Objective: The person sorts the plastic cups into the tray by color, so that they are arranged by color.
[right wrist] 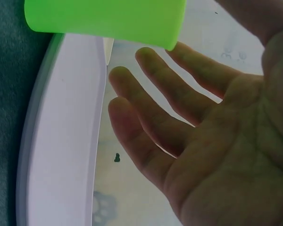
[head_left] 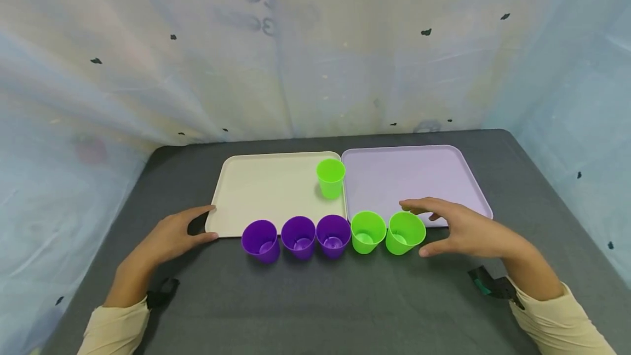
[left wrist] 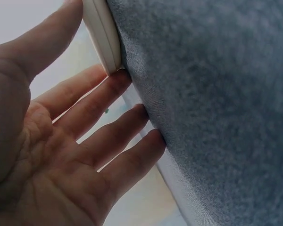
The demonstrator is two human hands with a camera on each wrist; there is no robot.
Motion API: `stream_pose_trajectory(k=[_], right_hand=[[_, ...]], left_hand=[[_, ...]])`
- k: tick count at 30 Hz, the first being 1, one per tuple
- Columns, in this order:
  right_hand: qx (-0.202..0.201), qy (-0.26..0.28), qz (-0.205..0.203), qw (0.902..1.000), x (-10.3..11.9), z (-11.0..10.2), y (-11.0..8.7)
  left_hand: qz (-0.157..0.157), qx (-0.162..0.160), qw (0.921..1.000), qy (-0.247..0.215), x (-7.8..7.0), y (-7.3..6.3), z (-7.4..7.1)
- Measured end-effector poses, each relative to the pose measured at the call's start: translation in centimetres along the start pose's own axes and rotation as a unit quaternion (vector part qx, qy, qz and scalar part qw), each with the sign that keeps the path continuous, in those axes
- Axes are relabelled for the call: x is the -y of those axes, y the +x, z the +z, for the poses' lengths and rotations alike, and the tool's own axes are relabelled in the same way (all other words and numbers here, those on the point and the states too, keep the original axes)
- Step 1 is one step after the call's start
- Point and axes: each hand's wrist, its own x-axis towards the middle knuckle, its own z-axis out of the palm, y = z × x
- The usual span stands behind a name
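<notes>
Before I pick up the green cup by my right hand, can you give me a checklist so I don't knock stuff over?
1. Right hand open beside the round, bright green cup at the row's right end: ok.
2. Right hand gripping that cup: not ok, its fingers aren't closed round it.
3. Right hand already touching that cup: cannot tell.
4. Three round purple cups in the row standing upright: ok.
5. Left hand at the left edge of the cream rectangular tray: ok.
6. Bright green cup on the cream tray standing upright: ok.
</notes>
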Motion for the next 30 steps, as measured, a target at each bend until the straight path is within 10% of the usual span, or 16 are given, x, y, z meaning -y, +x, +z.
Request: stream_pose_trajectory(k=[30], right_hand=[[0.002, -0.007, 0.021, 0.9997, 0.9, 1.0, 0.7]], left_hand=[[0.015, -0.016, 0.9998, -0.003, -0.1, -0.3, -0.1]])
